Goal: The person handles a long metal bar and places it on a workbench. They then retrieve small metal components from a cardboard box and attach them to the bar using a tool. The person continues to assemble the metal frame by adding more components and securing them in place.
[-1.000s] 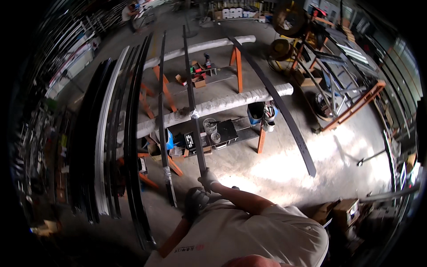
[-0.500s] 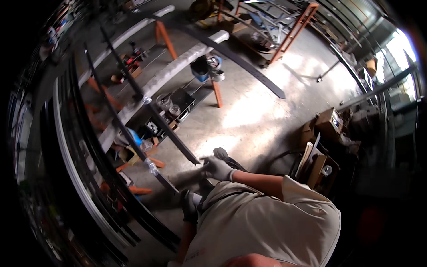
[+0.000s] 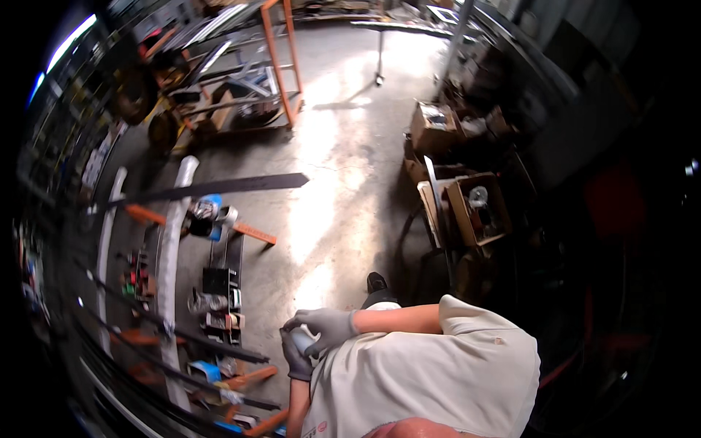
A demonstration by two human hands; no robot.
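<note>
In front of my waist, my two grey-gloved hands meet around a small pale, bluish-white rounded thing [image 3: 303, 339], mostly covered by fingers; its kind is hard to tell. My left hand [image 3: 296, 359] is wrapped round it from below and the left. From above, my right hand [image 3: 328, 326] curls its fingers and thumb over it. To the left of my hands are the ends of two dark metal bars [image 3: 252, 355], one with clear wrapping around it. They rest across white padded rails [image 3: 169, 270], apart from my hands.
A dark pointed bar [image 3: 255, 184] lies across the rails farther off. Orange trestle legs [image 3: 255, 233] and a low shelf of tools and containers [image 3: 221, 281] stand beneath. An orange-framed cart [image 3: 292, 69] is at the far left; cardboard boxes [image 3: 475, 212] are stacked at right.
My view has swung to the right, so the bars now appear lower left. My right hand has left the bar's end and joined my left hand at the pale thing.
</note>
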